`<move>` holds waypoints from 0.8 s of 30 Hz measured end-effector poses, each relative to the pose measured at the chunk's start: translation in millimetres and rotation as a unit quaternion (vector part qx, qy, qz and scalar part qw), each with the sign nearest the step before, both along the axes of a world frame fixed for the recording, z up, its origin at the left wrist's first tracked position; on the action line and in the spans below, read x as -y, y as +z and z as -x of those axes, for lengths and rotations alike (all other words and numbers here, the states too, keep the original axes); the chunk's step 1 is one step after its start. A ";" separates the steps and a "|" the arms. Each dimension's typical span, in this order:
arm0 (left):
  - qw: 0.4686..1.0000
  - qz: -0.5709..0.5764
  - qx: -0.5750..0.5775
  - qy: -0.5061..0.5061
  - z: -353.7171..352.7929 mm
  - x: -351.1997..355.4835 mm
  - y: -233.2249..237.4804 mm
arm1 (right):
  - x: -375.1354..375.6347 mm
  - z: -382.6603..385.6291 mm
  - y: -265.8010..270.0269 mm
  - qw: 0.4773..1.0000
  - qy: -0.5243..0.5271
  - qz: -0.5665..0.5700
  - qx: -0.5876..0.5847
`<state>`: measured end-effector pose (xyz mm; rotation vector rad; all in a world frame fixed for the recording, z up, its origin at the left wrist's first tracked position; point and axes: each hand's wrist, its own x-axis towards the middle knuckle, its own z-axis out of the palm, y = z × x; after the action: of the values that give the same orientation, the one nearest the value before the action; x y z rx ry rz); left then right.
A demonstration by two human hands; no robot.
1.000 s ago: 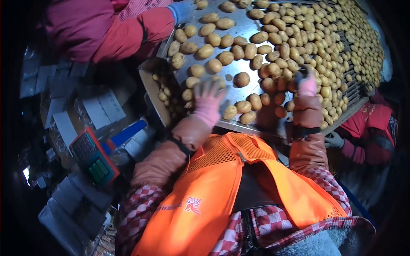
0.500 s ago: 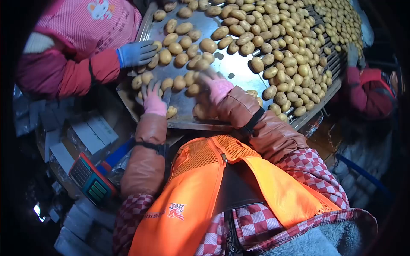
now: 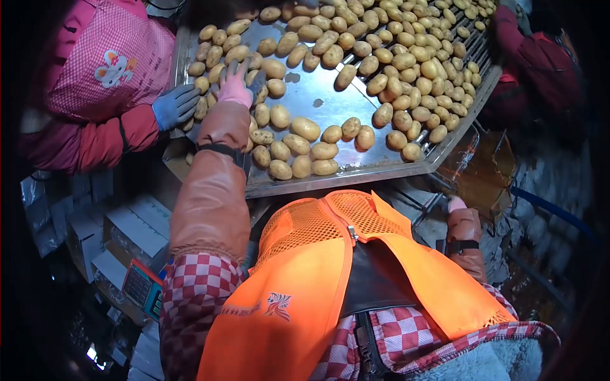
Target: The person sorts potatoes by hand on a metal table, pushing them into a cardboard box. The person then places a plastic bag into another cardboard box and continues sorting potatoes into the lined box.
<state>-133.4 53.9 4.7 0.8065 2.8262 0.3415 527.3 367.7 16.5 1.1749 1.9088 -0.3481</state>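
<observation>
My left hand (image 3: 235,86), in a pink glove with grey fingers, is open over potatoes (image 3: 236,56) at the left part of the metal table (image 3: 324,105). Its fingers are spread and touch the potatoes. Down at the right, below the table's front edge, my right hand (image 3: 455,204) is beside a thin metal frame (image 3: 422,206); its fingers are too dark to make out. A loose group of potatoes (image 3: 305,129) lies near the table's front edge, between the two hands.
Many potatoes (image 3: 416,61) cover the bars at the back right. A co-worker's blue-gloved hand (image 3: 175,108) is close to my left hand. Another person's red sleeve (image 3: 548,66) shows at the far right. Boxes (image 3: 136,228) and a keypad device (image 3: 142,289) stand at the lower left.
My right hand has left the potatoes and moved down and right, past the table edge. My left hand is farther forward on the potatoes. The view has shifted.
</observation>
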 end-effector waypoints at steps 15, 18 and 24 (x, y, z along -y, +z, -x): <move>0.975 -0.041 -0.074 -0.205 -175.6 66.0 16.0 | 128.2 467.0 43.0 0.762 0.257 0.104 -0.586; 0.991 -0.036 -0.072 -0.103 -168.8 104.0 10.1 | 159.7 532.4 42.7 0.843 0.298 0.045 -0.446; 0.981 -0.084 -0.049 0.168 -154.3 160.0 -7.7 | 203.0 545.2 -55.8 0.792 0.351 0.064 -0.496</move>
<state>20.9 -106.1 -3.0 0.3750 3.0562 0.6117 -17.9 164.6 -39.3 0.0253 2.9796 -0.7477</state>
